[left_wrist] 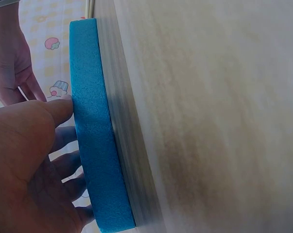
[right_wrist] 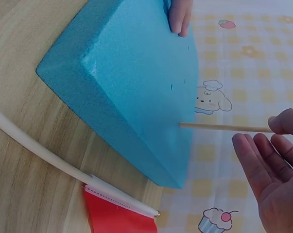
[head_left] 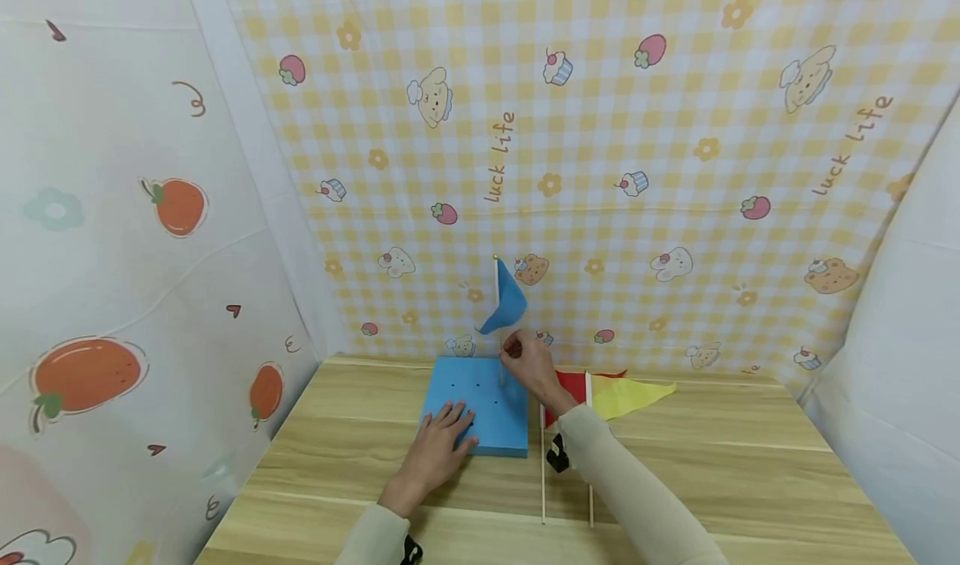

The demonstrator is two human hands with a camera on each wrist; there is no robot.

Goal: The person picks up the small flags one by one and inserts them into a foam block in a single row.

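Note:
A blue foam block [head_left: 453, 371] with several small holes in its top lies flat on the wooden table. My left hand [head_left: 437, 448] rests on its front left part, fingers spread and fairly straight. At the block's back right corner, my right hand [head_left: 534, 367] pinches the thin wooden stick [right_wrist: 224, 127] of a blue triangular flag [head_left: 510, 300] between thumb and fingers. The stick stands upright, its lower end meeting the block's top in the right wrist view; how deep it sits, I cannot tell. The flag hangs above the hand.
Right of the block, a red flag [head_left: 570, 385] and a yellow flag [head_left: 633, 397] lie on the table [head_left: 720, 465], their sticks pointing toward me. The right forearm passes over them. A yellow-checked cloth [head_left: 600, 132] hangs behind the table, and a white printed cloth [head_left: 112, 282] at the left.

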